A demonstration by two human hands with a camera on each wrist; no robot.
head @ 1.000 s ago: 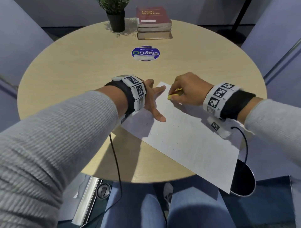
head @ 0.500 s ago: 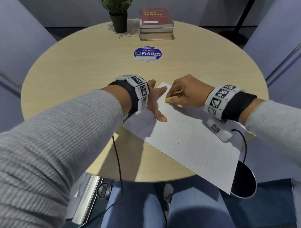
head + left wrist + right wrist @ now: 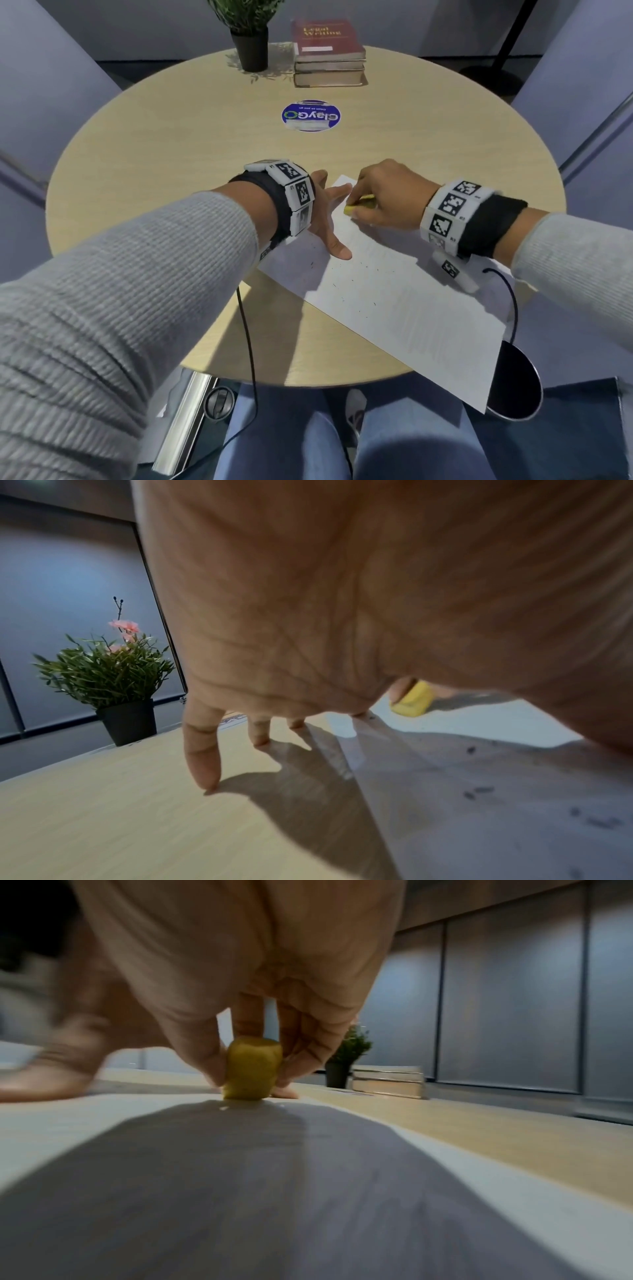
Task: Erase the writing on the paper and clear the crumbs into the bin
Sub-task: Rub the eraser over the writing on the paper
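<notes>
1. The right hand (image 3: 387, 195) pinches a yellow eraser (image 3: 359, 204) against the paper's (image 3: 404, 301) far corner.
2. The left hand (image 3: 325, 216), fingers spread flat, presses the paper's left edge.
3. Dark crumbs (image 3: 342, 277) dot the sheet.
4. The bin (image 3: 517, 387) sits under the paper's near right corner.

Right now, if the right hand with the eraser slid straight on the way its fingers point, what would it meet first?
Most likely the left hand's index finger, lying on the paper's far corner just beyond the yellow eraser the right hand pinches; depth unclear.

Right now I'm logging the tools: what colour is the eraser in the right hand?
Yellow; the eraser shows best in the right wrist view.
</notes>
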